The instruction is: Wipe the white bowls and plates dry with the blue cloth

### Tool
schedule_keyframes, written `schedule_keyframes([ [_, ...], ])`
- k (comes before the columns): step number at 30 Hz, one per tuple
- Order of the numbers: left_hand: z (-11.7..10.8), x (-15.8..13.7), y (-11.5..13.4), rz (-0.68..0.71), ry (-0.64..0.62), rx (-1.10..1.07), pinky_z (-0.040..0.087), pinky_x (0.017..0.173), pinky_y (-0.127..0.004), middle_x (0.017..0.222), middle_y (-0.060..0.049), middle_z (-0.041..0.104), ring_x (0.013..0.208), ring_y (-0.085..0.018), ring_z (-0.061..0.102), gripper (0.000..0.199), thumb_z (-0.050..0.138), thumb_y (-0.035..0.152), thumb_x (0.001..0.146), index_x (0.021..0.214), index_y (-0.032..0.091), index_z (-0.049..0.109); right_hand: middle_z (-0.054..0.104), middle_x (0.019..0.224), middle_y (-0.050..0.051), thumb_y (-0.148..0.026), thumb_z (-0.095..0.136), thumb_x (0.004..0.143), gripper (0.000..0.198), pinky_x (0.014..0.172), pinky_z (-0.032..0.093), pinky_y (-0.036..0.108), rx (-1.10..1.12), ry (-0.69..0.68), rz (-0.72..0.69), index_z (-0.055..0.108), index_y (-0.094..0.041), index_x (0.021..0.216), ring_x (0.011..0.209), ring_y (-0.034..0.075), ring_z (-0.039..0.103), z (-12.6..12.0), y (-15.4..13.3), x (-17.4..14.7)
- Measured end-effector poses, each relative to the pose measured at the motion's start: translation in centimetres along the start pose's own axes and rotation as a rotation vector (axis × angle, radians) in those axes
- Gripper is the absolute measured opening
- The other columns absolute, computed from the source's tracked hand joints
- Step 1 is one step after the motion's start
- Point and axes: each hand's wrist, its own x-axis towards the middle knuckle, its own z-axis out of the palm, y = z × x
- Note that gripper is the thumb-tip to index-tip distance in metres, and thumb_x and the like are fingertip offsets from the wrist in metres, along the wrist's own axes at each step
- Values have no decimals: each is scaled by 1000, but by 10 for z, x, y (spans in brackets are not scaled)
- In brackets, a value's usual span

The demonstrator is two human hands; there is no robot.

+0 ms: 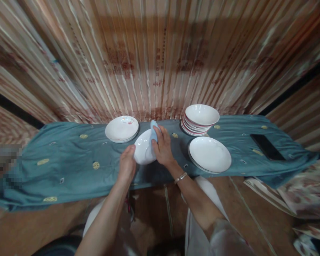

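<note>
A white plate (143, 151) is held above the cloth-covered table, tilted a little. My left hand (127, 161) grips its left rim, fingers closed and partly hidden under it. On the plate's right side, my right hand (164, 147) is closed on a light blue cloth (154, 131), which presses against the upper right edge. To the left stands a short stack of white plates (122, 129), the top one with a floral print. At the right is another small stack of white plates (210, 154). Behind that rises a stack of white bowls (202, 114) with red rims.
A teal patterned cloth (77, 170) covers the long narrow table. Toward its right end lies a black phone (267, 147). A pleated, printed curtain (149, 64) hangs right behind the table. Floral fabric (306, 192) is at the lower right.
</note>
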Motion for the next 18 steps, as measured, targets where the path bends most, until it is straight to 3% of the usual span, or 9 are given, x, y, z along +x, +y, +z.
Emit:
schedule_keyframes([
  [6, -7, 5, -2, 6, 41, -3, 43, 66, -24, 63, 3, 65, 59, -10, 56, 30, 83, 36, 51, 64, 16, 64, 46, 140, 10, -37, 24, 98, 50, 114, 28, 39, 278, 62, 184, 34, -18, 143, 133, 18, 38, 17, 30, -3],
  [10, -11, 8, -3, 30, 33, -14, 45, 67, -23, 66, 2, 66, 61, -11, 56, 21, 80, 32, 57, 64, 18, 66, 49, 139, 13, -41, 21, 98, 55, 109, 35, 38, 345, 39, 357, 33, -13, 143, 129, 18, 44, 35, 50, -12],
  [15, -16, 16, -5, 26, 91, -38, 48, 71, -27, 70, -2, 69, 68, -14, 61, 17, 77, 30, 62, 67, 17, 68, 48, 140, 14, -41, 20, 98, 56, 108, 37, 42, 400, 37, 449, 27, -12, 146, 130, 18, 44, 54, 56, -29],
  [18, -19, 20, -5, -14, 123, -74, 50, 73, -27, 72, -3, 70, 70, -15, 62, 16, 76, 27, 64, 71, 14, 68, 33, 150, 17, -39, 22, 98, 58, 112, 31, 44, 357, 24, 424, 19, -10, 149, 140, 19, 31, 57, 44, -41],
])
